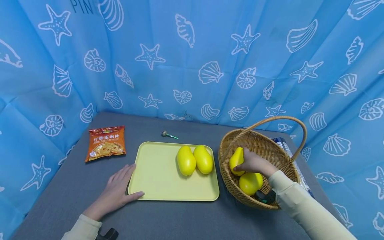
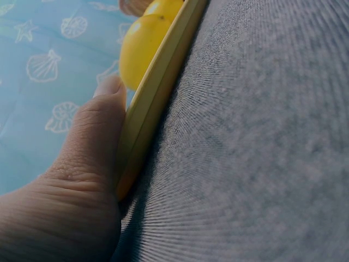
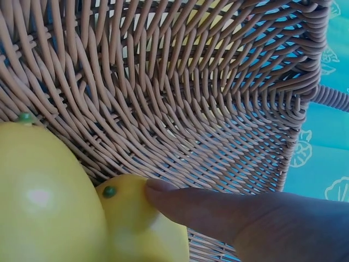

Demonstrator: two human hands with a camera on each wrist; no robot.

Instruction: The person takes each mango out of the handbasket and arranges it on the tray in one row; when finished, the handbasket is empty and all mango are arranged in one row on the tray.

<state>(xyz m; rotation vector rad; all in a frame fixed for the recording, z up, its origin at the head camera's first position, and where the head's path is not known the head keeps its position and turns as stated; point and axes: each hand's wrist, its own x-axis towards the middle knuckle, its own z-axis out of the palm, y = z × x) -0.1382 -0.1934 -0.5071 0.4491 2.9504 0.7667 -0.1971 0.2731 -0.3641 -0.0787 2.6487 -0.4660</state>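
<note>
Blue curtain (image 1: 192,76) hangs behind a grey table (image 1: 168,220). The right hand (image 1: 255,162) grips a mango (image 1: 236,160) beside another mango (image 1: 250,183) in the basket (image 1: 271,146); the left hand (image 1: 118,190), fingers extended, touches the tray (image 1: 159,173) holding two more mangoes (image 1: 186,160).

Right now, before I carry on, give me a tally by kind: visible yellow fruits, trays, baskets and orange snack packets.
Yellow fruits: 4 (2 on the tray, 2 in the basket)
Trays: 1
Baskets: 1
Orange snack packets: 1
Total: 7
</note>
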